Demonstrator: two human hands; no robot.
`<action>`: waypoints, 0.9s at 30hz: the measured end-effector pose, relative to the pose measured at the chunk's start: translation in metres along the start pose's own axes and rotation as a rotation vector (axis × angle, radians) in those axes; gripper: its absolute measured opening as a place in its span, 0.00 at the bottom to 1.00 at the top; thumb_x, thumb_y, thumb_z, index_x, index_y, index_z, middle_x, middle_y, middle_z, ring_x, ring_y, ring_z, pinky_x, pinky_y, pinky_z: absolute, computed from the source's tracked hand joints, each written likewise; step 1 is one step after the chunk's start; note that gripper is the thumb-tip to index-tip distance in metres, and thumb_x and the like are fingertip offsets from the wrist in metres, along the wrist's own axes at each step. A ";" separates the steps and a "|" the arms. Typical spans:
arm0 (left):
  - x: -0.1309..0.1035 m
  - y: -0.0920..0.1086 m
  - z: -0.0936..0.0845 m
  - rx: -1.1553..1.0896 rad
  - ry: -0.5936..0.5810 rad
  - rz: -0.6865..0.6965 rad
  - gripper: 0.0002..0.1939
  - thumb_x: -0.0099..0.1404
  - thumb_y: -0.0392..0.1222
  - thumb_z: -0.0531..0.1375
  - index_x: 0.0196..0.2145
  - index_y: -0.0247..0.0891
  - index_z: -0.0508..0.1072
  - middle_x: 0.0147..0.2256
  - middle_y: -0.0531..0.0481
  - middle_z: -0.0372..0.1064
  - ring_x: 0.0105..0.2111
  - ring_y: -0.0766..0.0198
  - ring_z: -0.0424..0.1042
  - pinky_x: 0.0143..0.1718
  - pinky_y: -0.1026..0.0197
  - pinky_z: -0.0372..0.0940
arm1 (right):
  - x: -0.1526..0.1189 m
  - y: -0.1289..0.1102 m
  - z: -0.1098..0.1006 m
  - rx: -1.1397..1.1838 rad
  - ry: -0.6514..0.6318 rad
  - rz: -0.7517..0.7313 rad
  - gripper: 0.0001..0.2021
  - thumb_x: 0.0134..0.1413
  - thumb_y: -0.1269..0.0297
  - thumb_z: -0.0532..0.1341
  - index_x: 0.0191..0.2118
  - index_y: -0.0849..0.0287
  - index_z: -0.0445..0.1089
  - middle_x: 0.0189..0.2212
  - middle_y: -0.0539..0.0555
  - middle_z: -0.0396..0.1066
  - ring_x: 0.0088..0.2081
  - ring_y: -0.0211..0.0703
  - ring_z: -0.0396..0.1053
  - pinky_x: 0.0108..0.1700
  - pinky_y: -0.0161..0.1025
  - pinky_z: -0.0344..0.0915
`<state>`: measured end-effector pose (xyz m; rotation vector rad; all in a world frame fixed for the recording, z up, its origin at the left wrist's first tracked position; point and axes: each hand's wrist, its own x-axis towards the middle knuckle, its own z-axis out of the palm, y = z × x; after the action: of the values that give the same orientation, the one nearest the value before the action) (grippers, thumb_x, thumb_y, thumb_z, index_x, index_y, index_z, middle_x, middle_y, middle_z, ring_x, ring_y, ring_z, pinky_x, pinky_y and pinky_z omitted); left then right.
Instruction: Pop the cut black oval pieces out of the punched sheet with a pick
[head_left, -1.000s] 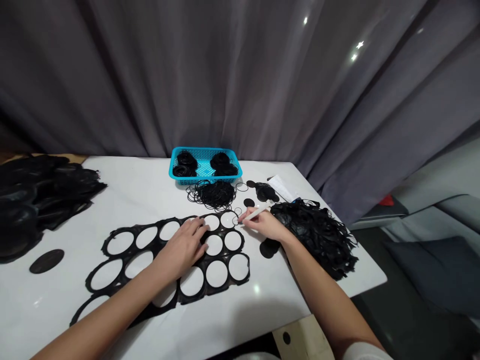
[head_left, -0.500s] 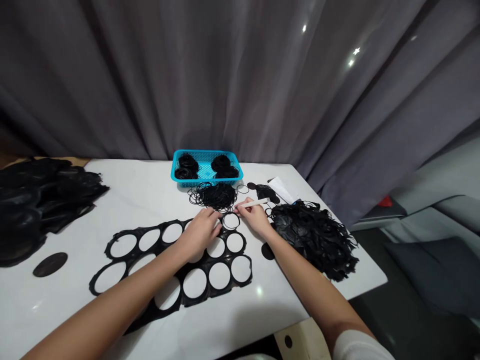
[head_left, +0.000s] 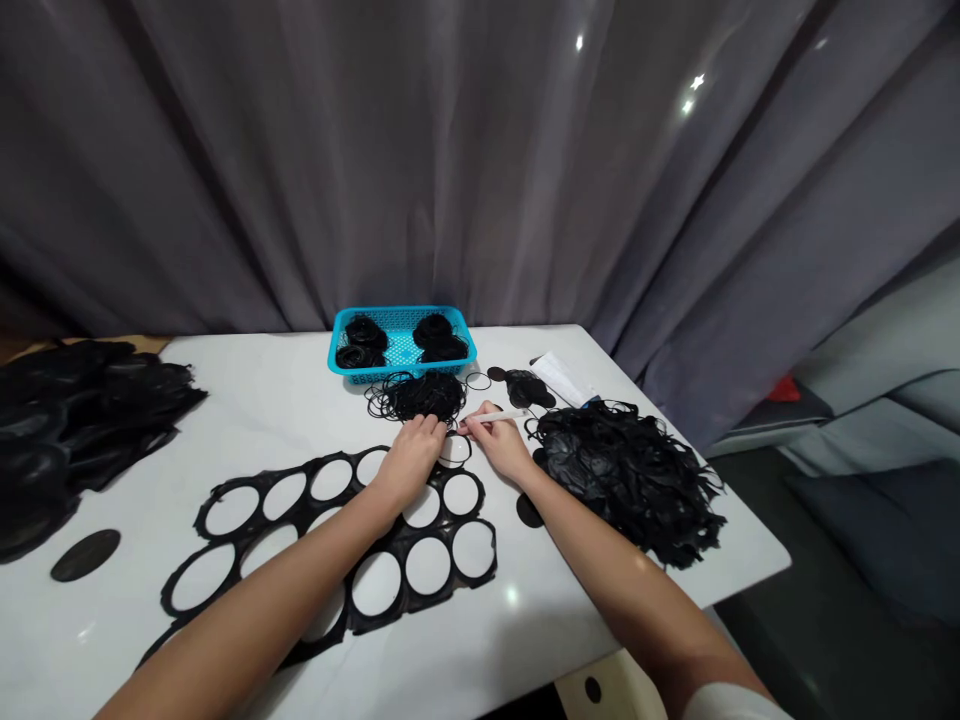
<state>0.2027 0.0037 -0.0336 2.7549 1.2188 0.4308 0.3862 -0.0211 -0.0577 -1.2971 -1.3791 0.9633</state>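
Observation:
My right hand [head_left: 496, 438] is closed round a slim white pen-like tool [head_left: 501, 415], its tip pointing left at a thin black ring [head_left: 470, 452]. My left hand [head_left: 414, 452] lies at the ring's other side, fingers together; what they pinch, if anything, is hidden. Below and left of the hands, a black rubber sheet [head_left: 401, 545] with rows of round holes lies flat, partly under my left forearm. Just beyond my left fingers sits a tangled heap of thin black rings [head_left: 427, 397].
A blue basket [head_left: 403, 367] with black ring bundles stands at the back. Black scraps [head_left: 630, 480] are heaped at the right, a black sheet pile [head_left: 67, 430] at the left. Black discs [head_left: 527, 388] and a white packet [head_left: 561, 378] lie behind my right hand.
The whole view has shifted slightly. My left fingers are now closer to the ring heap and the pen tip, and the ring between the hands has come away from the sheet's edge.

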 end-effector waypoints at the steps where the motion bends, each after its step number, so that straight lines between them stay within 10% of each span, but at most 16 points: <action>1: 0.000 0.000 0.000 -0.001 0.000 0.004 0.08 0.70 0.30 0.53 0.37 0.37 0.70 0.37 0.43 0.69 0.40 0.50 0.67 0.43 0.51 0.61 | 0.000 -0.001 0.000 -0.006 0.002 -0.004 0.12 0.62 0.52 0.57 0.34 0.54 0.61 0.32 0.50 0.73 0.35 0.43 0.75 0.40 0.40 0.69; 16: -0.001 -0.005 0.007 -0.360 0.119 0.030 0.04 0.71 0.35 0.52 0.42 0.41 0.64 0.38 0.50 0.69 0.37 0.61 0.70 0.38 0.60 0.65 | -0.002 -0.020 0.009 0.126 -0.084 -0.026 0.15 0.64 0.46 0.55 0.40 0.52 0.61 0.27 0.47 0.71 0.29 0.40 0.74 0.34 0.38 0.72; 27: 0.002 -0.003 0.013 -0.321 -0.041 0.268 0.17 0.71 0.32 0.51 0.52 0.39 0.73 0.50 0.43 0.72 0.48 0.55 0.66 0.52 0.50 0.63 | -0.073 -0.038 -0.055 -0.197 -0.022 0.159 0.14 0.67 0.50 0.52 0.35 0.54 0.62 0.27 0.51 0.75 0.28 0.41 0.76 0.33 0.38 0.72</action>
<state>0.2062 0.0075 -0.0457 2.6326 0.6985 0.5376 0.4280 -0.1021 -0.0186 -1.5669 -1.4321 0.9686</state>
